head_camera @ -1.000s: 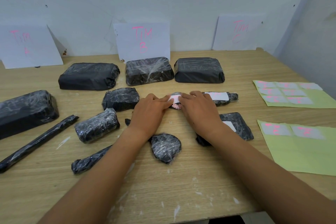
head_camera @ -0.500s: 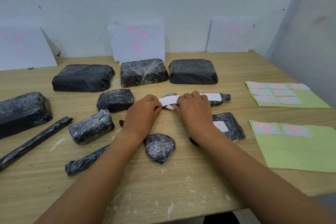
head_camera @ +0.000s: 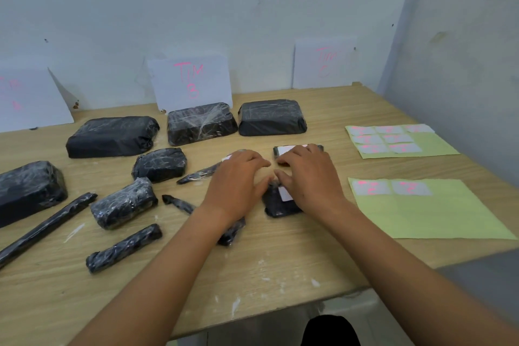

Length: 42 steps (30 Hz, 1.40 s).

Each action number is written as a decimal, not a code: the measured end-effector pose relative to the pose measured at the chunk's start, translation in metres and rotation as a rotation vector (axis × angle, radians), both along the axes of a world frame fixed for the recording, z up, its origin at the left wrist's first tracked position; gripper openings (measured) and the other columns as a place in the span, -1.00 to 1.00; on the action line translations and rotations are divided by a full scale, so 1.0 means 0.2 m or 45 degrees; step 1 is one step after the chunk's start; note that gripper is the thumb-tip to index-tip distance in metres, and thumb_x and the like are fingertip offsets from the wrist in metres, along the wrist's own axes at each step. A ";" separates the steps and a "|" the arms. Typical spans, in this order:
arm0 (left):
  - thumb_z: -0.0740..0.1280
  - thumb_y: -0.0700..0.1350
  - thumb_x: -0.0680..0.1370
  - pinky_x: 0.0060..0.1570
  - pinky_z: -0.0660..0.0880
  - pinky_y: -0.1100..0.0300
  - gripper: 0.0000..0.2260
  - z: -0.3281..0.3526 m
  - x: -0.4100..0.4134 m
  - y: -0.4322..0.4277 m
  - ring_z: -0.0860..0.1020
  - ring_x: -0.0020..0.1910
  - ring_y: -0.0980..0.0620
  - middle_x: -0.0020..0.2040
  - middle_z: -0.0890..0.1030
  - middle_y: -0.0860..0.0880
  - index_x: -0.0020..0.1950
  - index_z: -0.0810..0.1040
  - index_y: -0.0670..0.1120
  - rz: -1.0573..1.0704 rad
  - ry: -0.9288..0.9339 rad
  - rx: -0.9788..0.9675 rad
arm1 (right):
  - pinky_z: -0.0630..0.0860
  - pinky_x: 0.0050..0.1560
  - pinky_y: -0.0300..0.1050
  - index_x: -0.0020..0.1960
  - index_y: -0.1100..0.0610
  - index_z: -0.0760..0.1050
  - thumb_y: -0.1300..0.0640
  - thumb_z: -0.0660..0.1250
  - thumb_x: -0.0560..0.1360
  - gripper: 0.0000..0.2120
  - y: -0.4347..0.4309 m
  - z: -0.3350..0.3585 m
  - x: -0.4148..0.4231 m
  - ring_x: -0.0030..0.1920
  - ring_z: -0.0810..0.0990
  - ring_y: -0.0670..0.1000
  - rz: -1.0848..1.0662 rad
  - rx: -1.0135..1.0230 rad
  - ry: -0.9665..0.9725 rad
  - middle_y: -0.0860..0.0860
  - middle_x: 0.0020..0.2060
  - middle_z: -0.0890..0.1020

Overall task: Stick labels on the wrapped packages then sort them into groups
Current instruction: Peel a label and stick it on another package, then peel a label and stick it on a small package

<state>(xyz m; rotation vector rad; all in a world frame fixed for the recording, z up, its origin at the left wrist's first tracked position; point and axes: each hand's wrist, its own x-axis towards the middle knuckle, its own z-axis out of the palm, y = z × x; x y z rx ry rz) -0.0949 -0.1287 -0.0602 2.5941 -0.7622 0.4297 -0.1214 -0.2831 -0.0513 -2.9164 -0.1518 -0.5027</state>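
Slim wrapped package | left hand flat over label at 1 o'clock end | right hand loosely spread, nothing pinched | advise: rub label edges down firmly.

Pkgs crowd left; table front edge open.

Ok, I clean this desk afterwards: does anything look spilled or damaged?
The table has white smears and flecks near its front edge, like dried paint or glue. The wrapped packages look intact.
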 end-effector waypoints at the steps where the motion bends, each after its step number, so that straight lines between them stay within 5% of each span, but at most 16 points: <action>1: 0.31 0.03 0.54 0.14 0.40 0.16 -0.71 0.00 -0.02 -0.05 0.45 0.18 0.05 0.18 0.55 0.06 0.23 0.56 -0.01 -0.034 0.015 -0.009 | 0.30 0.12 -0.08 0.25 0.00 0.49 -0.06 0.19 0.58 -0.70 -0.04 0.01 -0.02 0.20 0.39 0.06 -0.016 0.013 0.000 -0.03 0.21 0.52; 15: 0.25 0.28 0.49 0.42 0.18 0.04 -0.43 -0.03 -0.13 -0.59 0.28 0.42 0.09 0.43 0.38 0.06 0.42 0.40 0.02 -0.259 0.209 0.161 | 0.41 -0.05 -0.11 0.13 0.04 0.57 -0.02 0.32 0.52 -0.77 -0.67 -0.01 -0.26 0.05 0.49 0.00 -0.242 0.350 0.058 -0.05 -0.03 0.59; 24: 0.17 0.35 0.48 0.45 0.05 -0.03 -0.37 -0.08 -0.11 -0.66 0.13 0.51 0.05 0.51 0.23 0.05 0.46 0.31 0.06 -0.231 0.310 0.338 | 0.45 -0.02 -0.06 0.06 -0.01 0.60 -0.11 0.38 0.46 -0.75 -0.70 -0.08 -0.22 -0.02 0.48 -0.04 -0.133 0.414 0.263 -0.09 -0.10 0.54; 35: 0.17 0.39 0.46 0.46 -0.03 0.01 -0.37 -0.10 -0.10 -0.66 0.08 0.51 0.08 0.52 0.20 0.10 0.45 0.31 0.12 -0.217 0.336 0.302 | 0.28 -0.24 -0.38 -0.04 -0.01 0.59 -0.07 0.49 0.36 -0.76 -0.75 -0.10 -0.16 -0.23 0.43 -0.22 -0.078 0.494 0.314 -0.08 -0.15 0.53; 42: 0.16 0.40 0.45 0.46 -0.03 0.01 -0.37 -0.11 -0.10 -0.66 0.08 0.51 0.08 0.52 0.21 0.11 0.45 0.31 0.14 -0.213 0.332 0.275 | 0.32 -0.21 -0.24 0.07 -0.10 0.58 -0.12 0.44 0.40 -0.74 -0.75 -0.10 -0.16 -0.21 0.46 -0.18 -0.030 0.418 0.347 -0.13 -0.12 0.49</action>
